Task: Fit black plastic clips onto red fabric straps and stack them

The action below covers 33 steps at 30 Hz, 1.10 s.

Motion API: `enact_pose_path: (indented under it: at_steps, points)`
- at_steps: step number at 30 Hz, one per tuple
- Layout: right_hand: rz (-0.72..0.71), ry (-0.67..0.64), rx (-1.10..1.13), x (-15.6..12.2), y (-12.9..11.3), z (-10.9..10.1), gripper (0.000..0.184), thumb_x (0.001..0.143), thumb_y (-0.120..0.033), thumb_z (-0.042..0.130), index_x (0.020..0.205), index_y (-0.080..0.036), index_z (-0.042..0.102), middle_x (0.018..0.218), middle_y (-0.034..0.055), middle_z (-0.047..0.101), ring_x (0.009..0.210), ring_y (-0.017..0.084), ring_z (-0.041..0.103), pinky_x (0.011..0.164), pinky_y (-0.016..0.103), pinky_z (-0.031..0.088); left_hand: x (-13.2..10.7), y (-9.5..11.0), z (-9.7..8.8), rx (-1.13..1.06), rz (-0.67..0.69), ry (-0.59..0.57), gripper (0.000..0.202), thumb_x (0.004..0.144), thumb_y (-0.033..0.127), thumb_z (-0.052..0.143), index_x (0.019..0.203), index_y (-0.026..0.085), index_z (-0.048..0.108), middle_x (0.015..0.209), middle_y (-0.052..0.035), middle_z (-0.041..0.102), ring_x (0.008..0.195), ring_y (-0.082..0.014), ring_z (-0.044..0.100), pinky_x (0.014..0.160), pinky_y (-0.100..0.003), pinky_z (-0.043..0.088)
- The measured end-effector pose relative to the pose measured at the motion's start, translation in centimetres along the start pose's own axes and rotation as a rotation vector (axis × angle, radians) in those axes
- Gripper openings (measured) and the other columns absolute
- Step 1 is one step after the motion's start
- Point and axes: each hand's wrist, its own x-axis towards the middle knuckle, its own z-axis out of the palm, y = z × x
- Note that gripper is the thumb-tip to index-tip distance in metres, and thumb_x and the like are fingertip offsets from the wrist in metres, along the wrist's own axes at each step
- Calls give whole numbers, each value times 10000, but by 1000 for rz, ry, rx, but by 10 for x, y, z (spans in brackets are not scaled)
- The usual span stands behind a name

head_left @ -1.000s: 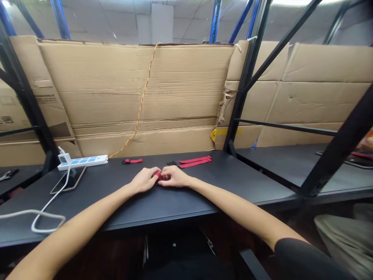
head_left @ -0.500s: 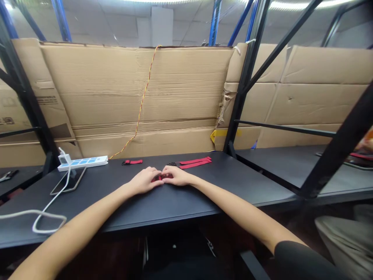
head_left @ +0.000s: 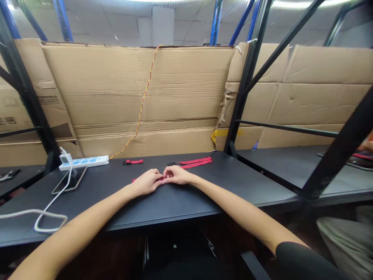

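My left hand point(head_left: 146, 182) and my right hand point(head_left: 177, 175) meet on the black tabletop point(head_left: 186, 202), fingertips together on a red fabric strap point(head_left: 162, 178). Most of that strap is hidden under my fingers, and one end shows past my left hand. Farther back lie two red straps point(head_left: 196, 163) with a black buckle point(head_left: 171, 163) at their left. A shorter red strap point(head_left: 133, 161) with a black end lies to the left of them.
A white power strip point(head_left: 84, 163) and a smartphone point(head_left: 70, 179) sit at the table's left, with a white cable trailing over the front edge. Corrugated cardboard point(head_left: 136, 93) and black metal uprights stand behind. Another person's hand point(head_left: 367, 145) shows at the far right.
The red strap has gone from a small bunch between my fingers to a flatter strip, with its end now showing left of my left hand. My hands sit slightly lower in the view.
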Motion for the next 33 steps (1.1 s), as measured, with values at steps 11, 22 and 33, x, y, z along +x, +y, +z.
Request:
enact_pose_path:
  at_steps: [11,22,33]
  points:
    - [48,-66,-123,-6,-9,-33,120,699,-205,599,756,-130,672,648,7,631,560,101,501,540,217,376,0,-2,-9,50,-48,-30,265,879,341,489,931,167,682,936,-96,592,821,-202,578,762,-292,446]
    - [598,-108,-211,-53,64,-132,117,566,-190,666,659,-133,708,628,30,652,571,116,516,553,225,382,6,-10,0,39,-108,27,292,865,348,530,1016,154,686,987,-110,625,885,-218,596,821,-303,450]
    - [722,124,-385,-68,103,-146,90,559,-119,681,639,-145,714,653,20,682,630,126,587,602,198,431,60,14,39,-58,39,119,294,884,399,534,994,175,689,970,-67,678,912,-197,618,829,-280,461]
